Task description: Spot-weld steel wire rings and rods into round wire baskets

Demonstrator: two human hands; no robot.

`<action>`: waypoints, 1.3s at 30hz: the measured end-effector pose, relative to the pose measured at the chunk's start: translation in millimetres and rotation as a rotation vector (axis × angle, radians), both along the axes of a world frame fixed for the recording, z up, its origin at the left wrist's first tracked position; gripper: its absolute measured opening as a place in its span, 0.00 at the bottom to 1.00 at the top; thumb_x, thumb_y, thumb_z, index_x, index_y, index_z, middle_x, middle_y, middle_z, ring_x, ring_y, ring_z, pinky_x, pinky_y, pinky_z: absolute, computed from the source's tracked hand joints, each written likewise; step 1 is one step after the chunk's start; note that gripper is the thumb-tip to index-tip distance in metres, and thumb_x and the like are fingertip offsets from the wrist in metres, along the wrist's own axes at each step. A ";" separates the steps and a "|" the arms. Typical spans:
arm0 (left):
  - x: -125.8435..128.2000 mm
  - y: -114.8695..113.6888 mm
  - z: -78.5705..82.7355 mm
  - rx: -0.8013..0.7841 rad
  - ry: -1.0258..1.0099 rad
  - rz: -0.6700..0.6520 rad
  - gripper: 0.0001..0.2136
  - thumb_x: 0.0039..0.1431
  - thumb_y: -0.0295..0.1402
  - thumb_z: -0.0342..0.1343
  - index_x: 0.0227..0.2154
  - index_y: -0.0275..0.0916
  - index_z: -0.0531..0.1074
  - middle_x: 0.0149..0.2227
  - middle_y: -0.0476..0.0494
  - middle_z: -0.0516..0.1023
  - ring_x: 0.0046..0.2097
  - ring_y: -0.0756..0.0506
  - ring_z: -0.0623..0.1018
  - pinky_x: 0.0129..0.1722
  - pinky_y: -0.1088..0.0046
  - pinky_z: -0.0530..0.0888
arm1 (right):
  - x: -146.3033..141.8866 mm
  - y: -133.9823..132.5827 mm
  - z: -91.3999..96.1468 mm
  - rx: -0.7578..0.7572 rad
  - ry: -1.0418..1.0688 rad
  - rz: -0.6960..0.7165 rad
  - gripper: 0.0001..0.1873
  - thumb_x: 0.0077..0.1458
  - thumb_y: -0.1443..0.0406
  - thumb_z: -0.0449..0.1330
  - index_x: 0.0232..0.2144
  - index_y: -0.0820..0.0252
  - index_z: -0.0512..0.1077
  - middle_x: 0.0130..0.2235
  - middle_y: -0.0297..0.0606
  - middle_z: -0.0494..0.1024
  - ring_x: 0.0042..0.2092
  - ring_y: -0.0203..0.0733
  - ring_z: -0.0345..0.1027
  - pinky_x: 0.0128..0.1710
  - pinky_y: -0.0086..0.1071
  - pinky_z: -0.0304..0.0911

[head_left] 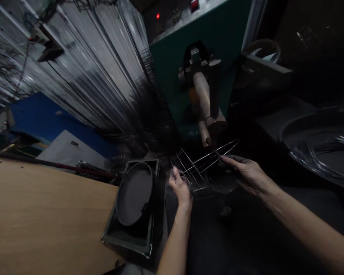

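A thin wire rack of bright metal rods sits under the electrode arm of a green welding machine. My left hand grips the rack's near left edge, fingers closed on a rod. My right hand holds the rack's right side, fingers stretched along a long wire and pinching it. The rack is tilted, its far end pointing up to the right below the electrode tip.
A round dark pan rests in a metal tray left of my left hand. A wooden tabletop fills the lower left. Piled black wire parts lean against corrugated sheet. Wire hoops lie at right.
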State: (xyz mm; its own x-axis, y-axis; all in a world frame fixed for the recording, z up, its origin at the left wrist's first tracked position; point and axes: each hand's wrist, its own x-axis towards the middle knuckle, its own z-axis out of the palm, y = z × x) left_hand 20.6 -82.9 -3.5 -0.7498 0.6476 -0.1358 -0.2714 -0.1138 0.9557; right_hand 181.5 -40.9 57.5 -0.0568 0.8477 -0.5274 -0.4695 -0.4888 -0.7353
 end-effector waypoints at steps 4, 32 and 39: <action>-1.4 3.3 0.9 0.001 0.018 -0.020 0.25 0.49 0.57 0.56 0.21 0.37 0.62 0.19 0.56 0.59 0.21 0.56 0.58 0.22 0.79 0.57 | -1.3 3.1 4.9 0.001 -0.009 -0.012 0.02 0.48 0.73 0.66 0.25 0.65 0.77 0.31 0.40 0.78 0.30 0.31 0.71 0.22 0.15 0.63; -3.7 20.2 23.6 0.036 -0.156 -0.037 0.24 0.46 0.53 0.61 0.20 0.36 0.62 0.19 0.57 0.60 0.20 0.58 0.57 0.21 0.80 0.55 | 17.1 -0.8 2.2 -0.049 -0.018 -0.077 0.02 0.51 0.72 0.65 0.28 0.64 0.77 0.36 0.41 0.78 0.35 0.35 0.72 0.28 0.19 0.68; -9.0 28.8 21.4 0.060 -0.147 0.001 0.22 0.48 0.51 0.61 0.20 0.36 0.62 0.19 0.57 0.59 0.20 0.58 0.56 0.21 0.80 0.54 | 23.0 1.1 3.1 -0.080 -0.003 -0.117 0.02 0.52 0.72 0.64 0.29 0.64 0.77 0.37 0.38 0.78 0.35 0.33 0.72 0.26 0.20 0.66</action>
